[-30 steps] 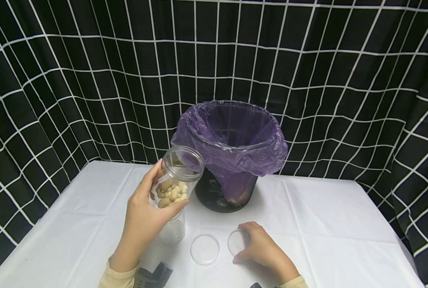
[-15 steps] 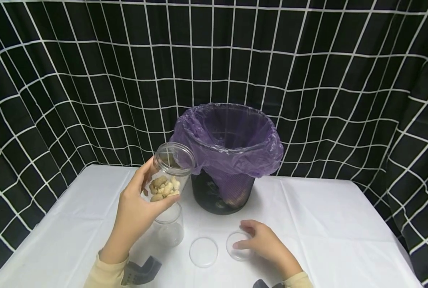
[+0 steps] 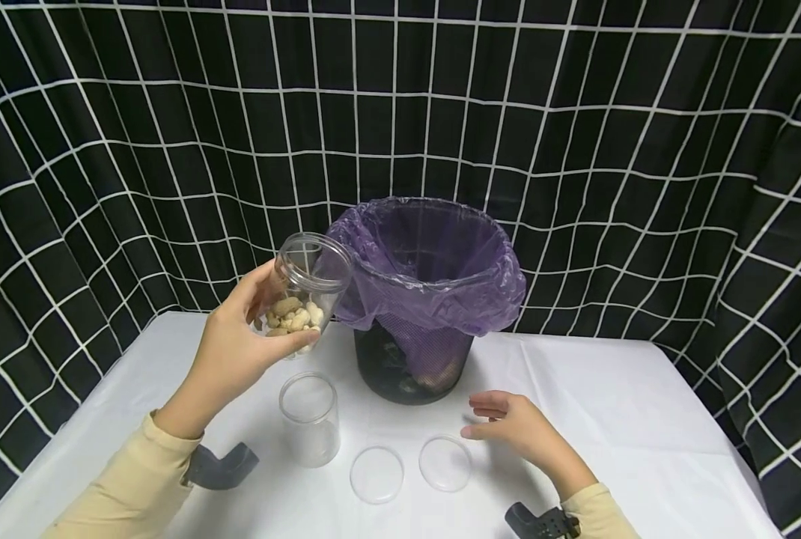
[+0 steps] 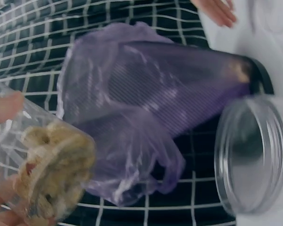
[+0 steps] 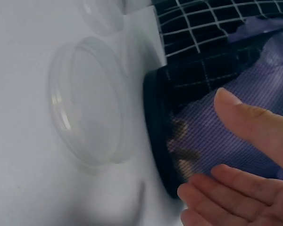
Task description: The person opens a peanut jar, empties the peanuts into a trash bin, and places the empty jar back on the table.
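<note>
My left hand (image 3: 235, 337) grips a clear plastic jar (image 3: 313, 262) with peanuts in their shells (image 3: 295, 314) at its bottom. The jar has no lid on and tilts with its mouth up and to the right, beside the bin's lined rim. Below it, an uncovered second clear jar (image 3: 311, 423) stands upright on the table. My right hand (image 3: 525, 430) holds nothing and hovers near two clear round lids, a right one (image 3: 445, 464) and a left one (image 3: 376, 474), lying flat. In the right wrist view its fingers (image 5: 240, 188) are extended, thumb apart.
A black mesh bin (image 3: 380, 363) with a purple bag (image 3: 434, 307) folded over its rim stands at the back centre, some light brown bits (image 3: 441, 374) at its bottom. A white cloth (image 3: 589, 434) covers the table. Black grid curtains (image 3: 441, 90) enclose the sides and back.
My left hand has raised the peanut jar and moved it left, uncovering the standing jar from view. My right hand has let go of the right lid and moved off to its right.
</note>
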Tool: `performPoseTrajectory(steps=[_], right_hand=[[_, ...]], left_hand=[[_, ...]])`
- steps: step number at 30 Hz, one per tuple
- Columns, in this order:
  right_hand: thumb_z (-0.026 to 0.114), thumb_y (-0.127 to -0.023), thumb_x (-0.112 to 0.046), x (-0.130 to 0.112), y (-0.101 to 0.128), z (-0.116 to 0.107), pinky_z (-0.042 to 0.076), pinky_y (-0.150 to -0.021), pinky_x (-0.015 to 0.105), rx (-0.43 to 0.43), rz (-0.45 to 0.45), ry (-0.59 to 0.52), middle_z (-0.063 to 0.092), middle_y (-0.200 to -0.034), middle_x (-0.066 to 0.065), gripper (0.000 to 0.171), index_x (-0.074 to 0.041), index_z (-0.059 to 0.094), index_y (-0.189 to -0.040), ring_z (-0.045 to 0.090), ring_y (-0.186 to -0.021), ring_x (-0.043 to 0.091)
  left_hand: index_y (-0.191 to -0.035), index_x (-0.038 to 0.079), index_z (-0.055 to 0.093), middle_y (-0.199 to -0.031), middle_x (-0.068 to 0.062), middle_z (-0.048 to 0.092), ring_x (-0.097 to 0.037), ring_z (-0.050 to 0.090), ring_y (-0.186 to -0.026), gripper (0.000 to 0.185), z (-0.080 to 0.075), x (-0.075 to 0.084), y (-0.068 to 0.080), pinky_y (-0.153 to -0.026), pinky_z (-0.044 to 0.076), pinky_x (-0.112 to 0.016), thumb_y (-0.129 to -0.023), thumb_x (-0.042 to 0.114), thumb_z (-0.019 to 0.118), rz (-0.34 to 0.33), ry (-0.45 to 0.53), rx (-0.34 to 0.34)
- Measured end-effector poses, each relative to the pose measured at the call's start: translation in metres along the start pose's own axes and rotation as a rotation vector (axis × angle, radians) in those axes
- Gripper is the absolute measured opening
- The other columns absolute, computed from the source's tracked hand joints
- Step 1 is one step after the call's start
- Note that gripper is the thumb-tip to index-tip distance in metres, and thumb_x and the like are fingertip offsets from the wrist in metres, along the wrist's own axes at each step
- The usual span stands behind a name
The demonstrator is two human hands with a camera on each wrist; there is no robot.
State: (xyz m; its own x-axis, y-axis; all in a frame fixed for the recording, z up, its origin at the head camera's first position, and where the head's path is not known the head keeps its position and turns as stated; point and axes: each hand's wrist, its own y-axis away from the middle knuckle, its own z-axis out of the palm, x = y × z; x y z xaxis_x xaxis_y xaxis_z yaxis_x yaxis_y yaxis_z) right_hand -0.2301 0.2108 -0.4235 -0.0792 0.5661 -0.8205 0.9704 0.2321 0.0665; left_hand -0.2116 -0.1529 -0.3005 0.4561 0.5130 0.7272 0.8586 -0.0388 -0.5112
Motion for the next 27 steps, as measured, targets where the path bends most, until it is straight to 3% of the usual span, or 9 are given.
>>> performPoseTrajectory(steps=[8,12,17,22,27], right_hand=[[0.081,-0.082,-0.022,-0.027,0.000,-0.031,0.052,-0.104,0.050,-0.040,-0.055,0.052,0.060,-0.134,0.028,0.065,0.010,0.056,-0.133,0.058,-0.125,0.044],[0.078,-0.085,-0.026,-0.039,-0.010,-0.055,0.049,-0.107,0.050,-0.034,-0.062,0.065,0.060,-0.135,0.027,0.065,0.009,0.055,-0.135,0.057,-0.128,0.041],[0.072,-0.090,-0.030,-0.051,-0.016,-0.087,0.046,-0.111,0.050,-0.020,-0.039,0.050,0.063,-0.133,0.021,0.062,0.006,0.054,-0.137,0.059,-0.128,0.034],[0.070,-0.092,-0.036,-0.061,-0.018,-0.110,0.052,-0.106,0.035,0.018,-0.016,0.026,0.068,-0.128,0.012,0.059,0.002,0.058,-0.135,0.062,-0.121,0.016],[0.072,-0.090,-0.039,-0.075,-0.020,-0.127,0.054,-0.093,0.015,0.078,0.004,-0.014,0.071,-0.114,-0.012,0.061,0.001,0.059,-0.134,0.062,-0.101,-0.009]], left_hand=[[-0.148,0.013,0.042,-0.133,-0.012,0.062,-0.027,0.059,-0.128,0.087,-0.006,-0.005,-0.020,-0.112,0.046,-0.040,-0.074,0.011,0.087,-0.013,0.019,-0.092],[-0.149,0.017,0.042,-0.132,-0.012,0.064,-0.029,0.063,-0.119,0.087,-0.011,-0.005,-0.024,-0.102,0.054,-0.041,-0.074,0.012,0.087,0.007,-0.029,-0.122],[-0.147,0.019,0.044,-0.130,-0.011,0.065,-0.026,0.066,-0.109,0.085,-0.015,-0.001,-0.035,-0.089,0.058,-0.032,-0.074,0.016,0.087,0.033,-0.122,-0.150],[-0.148,0.017,0.042,-0.133,-0.012,0.063,-0.029,0.066,-0.111,0.085,-0.018,0.003,-0.045,-0.090,0.059,-0.042,-0.075,0.016,0.087,0.064,-0.158,-0.182],[-0.148,0.016,0.042,-0.135,-0.013,0.061,-0.029,0.066,-0.112,0.084,-0.017,0.008,-0.055,-0.091,0.059,-0.043,-0.076,0.013,0.086,0.103,-0.142,-0.192]])
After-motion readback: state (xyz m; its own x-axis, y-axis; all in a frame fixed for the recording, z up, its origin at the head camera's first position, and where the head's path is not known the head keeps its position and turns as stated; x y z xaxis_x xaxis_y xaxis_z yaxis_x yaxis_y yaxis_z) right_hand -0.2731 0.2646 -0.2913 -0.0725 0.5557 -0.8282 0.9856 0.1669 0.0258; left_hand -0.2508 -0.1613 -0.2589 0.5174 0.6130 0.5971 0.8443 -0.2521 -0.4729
